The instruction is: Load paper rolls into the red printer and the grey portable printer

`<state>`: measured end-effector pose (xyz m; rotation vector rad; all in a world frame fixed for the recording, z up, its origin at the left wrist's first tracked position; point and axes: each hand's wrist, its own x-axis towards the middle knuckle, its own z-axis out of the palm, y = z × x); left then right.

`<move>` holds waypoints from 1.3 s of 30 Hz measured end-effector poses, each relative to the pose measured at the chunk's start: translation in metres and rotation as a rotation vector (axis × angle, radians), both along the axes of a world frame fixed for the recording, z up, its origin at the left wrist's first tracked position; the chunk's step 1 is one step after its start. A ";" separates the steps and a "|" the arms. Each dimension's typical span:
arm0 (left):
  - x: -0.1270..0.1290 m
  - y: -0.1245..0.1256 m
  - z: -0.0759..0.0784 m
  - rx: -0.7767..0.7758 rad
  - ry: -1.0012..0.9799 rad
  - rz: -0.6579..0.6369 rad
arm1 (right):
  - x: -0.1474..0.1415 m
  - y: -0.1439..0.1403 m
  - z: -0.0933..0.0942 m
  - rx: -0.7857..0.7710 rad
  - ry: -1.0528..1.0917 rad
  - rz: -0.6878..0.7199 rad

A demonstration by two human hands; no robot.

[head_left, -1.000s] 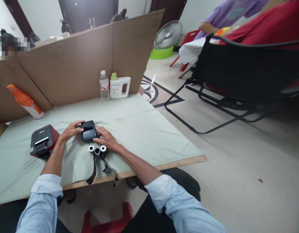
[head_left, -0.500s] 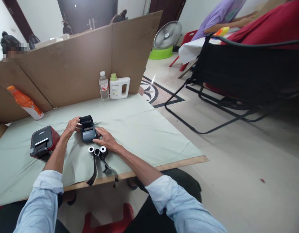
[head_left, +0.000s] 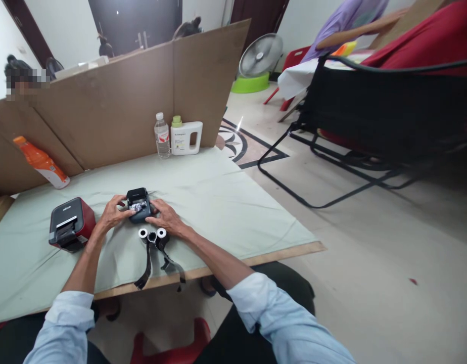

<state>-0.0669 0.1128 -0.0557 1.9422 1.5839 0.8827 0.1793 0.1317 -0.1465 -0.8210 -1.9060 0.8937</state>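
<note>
Left of frame centre: my left hand [head_left: 112, 214] and right hand [head_left: 164, 217] now grasp the small label printer [head_left: 138, 204], whose lid, raised a moment ago, lies folded back, exposing the roll bay.

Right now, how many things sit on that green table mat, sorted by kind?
Printers: 2, the small dark printer between the left hand and right hand, and the red printer.
Bottles: 3, the orange bottle, water bottle, white jug.
Paper rolls: 3.
Total: 8.
</note>
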 end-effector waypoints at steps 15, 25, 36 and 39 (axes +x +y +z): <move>0.013 0.012 -0.005 0.034 -0.016 0.001 | 0.001 0.000 0.003 0.029 -0.012 0.022; 0.025 0.035 -0.003 0.085 0.089 0.073 | 0.000 -0.001 0.003 0.026 0.000 0.010; 0.030 0.029 0.005 0.164 0.037 0.009 | -0.001 0.000 0.004 0.039 0.000 0.002; 0.033 0.026 0.016 0.122 -0.046 0.038 | 0.000 0.001 0.005 0.042 0.020 -0.006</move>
